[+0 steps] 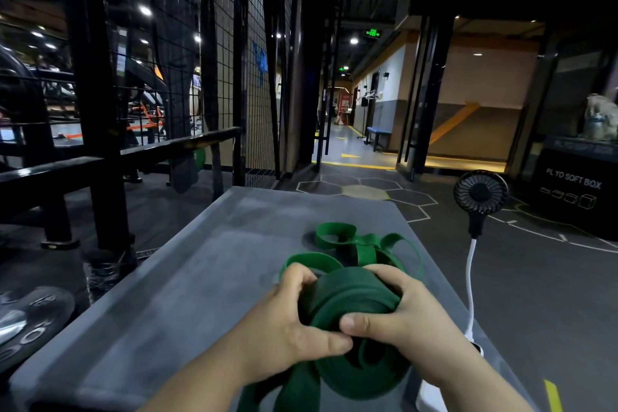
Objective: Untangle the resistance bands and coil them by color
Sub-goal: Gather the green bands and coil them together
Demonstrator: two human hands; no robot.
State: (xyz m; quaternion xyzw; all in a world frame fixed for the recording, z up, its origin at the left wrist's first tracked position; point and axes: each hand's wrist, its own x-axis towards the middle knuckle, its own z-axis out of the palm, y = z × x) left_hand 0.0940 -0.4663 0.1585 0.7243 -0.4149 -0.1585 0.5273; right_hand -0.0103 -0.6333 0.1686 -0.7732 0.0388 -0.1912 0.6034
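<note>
Presently, both hands are closed on one item. The left hand (291,321) grips the near-left side of a dark green resistance band bundle (351,291), thumb laid across its front. The right hand (401,321) clamps the right side, its thumb pressing the wraps just beside the left thumb. The bundle sits between the palms, partly wound, above the near end of a grey padded platform (167,278).

Handling assessment: flat, wide rubber strap, soft and limp, light, not fragile. It looks matte and grippy rather than slick, and elastic, so wraps are likely to spring loose if released. Best hold, in my judgement, is a thumb pinch across the outermost wrap, with the other hand feeding slack.

Loose ends: two lengths (294,388) hang off the near side of the bundle. Further green loops (334,227) lie tangled on the platform just beyond the hands, joined to the bundle. Only green is visible.

Containers: none holds bands. A black box (573,191) stands well apart on the floor, right; contents not visible. A handheld fan (480,192) stands beside the platform.
</note>
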